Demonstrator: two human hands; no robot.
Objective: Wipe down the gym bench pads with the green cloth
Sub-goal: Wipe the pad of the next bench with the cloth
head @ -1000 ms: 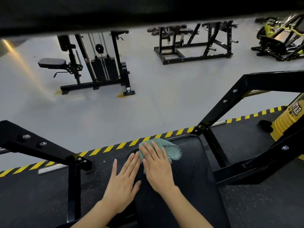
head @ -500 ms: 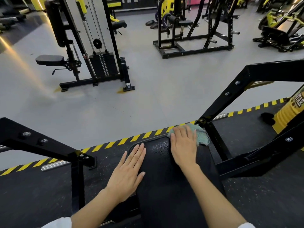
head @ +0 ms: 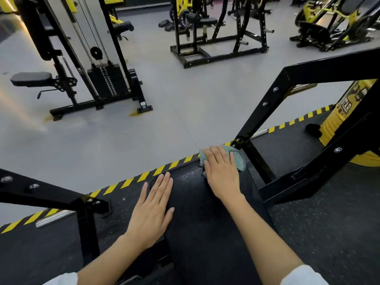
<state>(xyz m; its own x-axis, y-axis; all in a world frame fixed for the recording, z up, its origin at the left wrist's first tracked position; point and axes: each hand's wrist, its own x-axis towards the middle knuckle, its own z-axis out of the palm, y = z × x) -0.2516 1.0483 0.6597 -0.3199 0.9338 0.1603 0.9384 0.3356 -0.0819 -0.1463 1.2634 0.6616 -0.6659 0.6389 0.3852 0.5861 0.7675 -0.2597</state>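
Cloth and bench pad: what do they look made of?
Cloth: green open-weave fabric with visible mesh holes; fibre type cannot be told. Bench pad: looks like black vinyl or leatherette, with a fine grain, a slight sheen and wet streaks glinting near the cloth.

I'm looking at a commercial gym: a weight-stack cable machine [head: 107, 80] with padded seat [head: 30, 79], a black plate-loaded machine [head: 193, 17], a yellow machine [head: 310, 29], and hazard-striped edging [head: 144, 176] on black rubber matting [head: 329, 223].
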